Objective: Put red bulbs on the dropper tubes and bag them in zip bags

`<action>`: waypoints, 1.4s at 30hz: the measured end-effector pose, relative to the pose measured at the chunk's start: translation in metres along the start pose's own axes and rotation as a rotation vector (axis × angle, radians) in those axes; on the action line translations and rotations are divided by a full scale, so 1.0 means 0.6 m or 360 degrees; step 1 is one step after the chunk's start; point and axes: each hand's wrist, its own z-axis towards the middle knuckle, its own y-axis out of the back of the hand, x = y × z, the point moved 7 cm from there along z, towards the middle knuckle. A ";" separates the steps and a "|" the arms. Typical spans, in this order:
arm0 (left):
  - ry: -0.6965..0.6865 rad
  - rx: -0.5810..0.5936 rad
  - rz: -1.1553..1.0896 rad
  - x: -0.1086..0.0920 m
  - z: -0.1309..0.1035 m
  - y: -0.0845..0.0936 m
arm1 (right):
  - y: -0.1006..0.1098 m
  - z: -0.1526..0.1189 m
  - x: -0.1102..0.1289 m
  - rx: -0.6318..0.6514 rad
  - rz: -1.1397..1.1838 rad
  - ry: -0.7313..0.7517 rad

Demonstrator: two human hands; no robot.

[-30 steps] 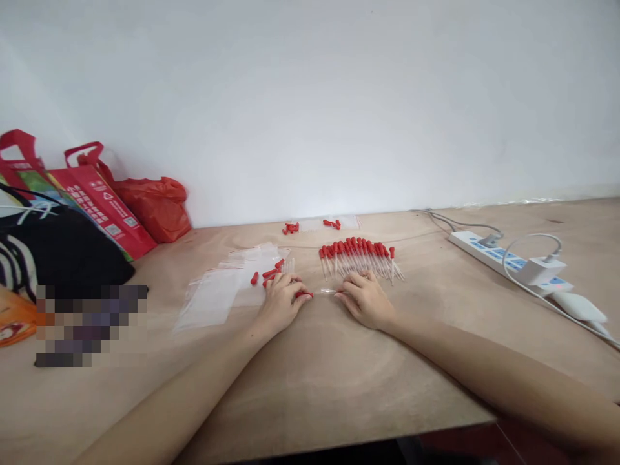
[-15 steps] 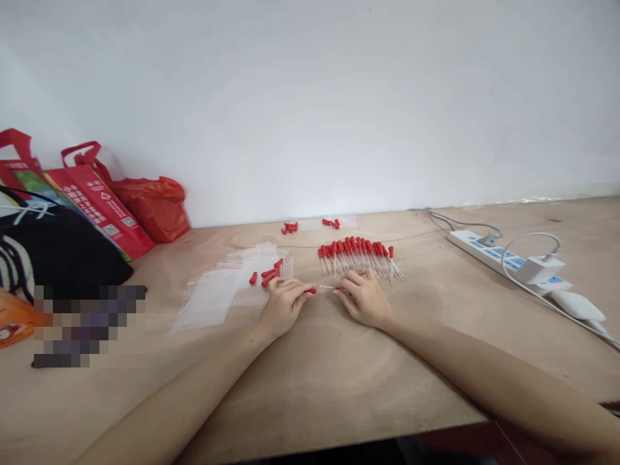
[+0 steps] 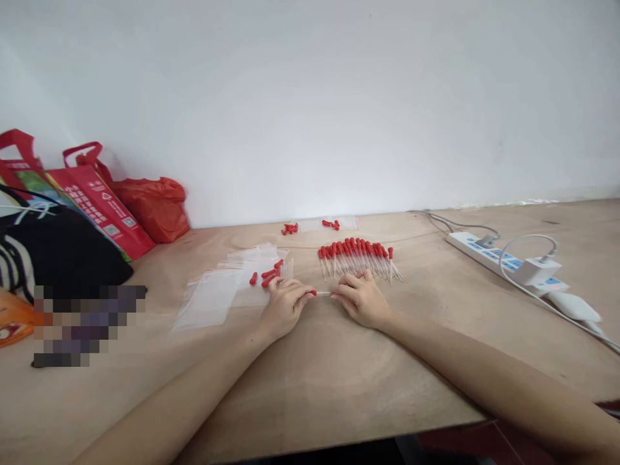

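Note:
Between finger and thumb, my left hand (image 3: 287, 305) pinches a red rubber dropper bulb (image 3: 313, 293). My right hand (image 3: 362, 298) pinches a thin clear dropper tube (image 3: 323, 294), whose left end meets the bulb's mouth. Just beyond my right hand lies a fan-shaped row of droppers with red bulbs (image 3: 359, 248). Beside my left fingers are several loose red bulbs (image 3: 268, 281) and a few bare clear tubes (image 3: 289, 268). Clear zip bags (image 3: 208, 300) spread flat to the left of them.
More red bulbs (image 3: 290, 228) and a clear bag (image 3: 310, 224) lie near the wall. A white power strip (image 3: 484, 250) with a plugged charger and cables stands at right. Red shopping bags (image 3: 104, 206) and a black bag (image 3: 62, 258) crowd the left side.
The tube and the bulb have come together; a gap showed between them before. My right hand has shifted slightly left, while my left hand stays nearly in place.

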 end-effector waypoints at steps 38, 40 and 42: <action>-0.0468 -0.0001 0.0106 -0.052 -0.009 0.001 | -0.032 0.005 0.018 0.0482 0.0347 -0.0162; -0.0487 -0.0011 0.0144 -0.052 -0.008 0.001 | -0.032 0.007 0.018 0.0496 0.0310 -0.0140; -0.0508 -0.0043 0.0197 -0.051 -0.006 0.004 | -0.027 0.011 0.020 0.0485 0.0232 -0.0076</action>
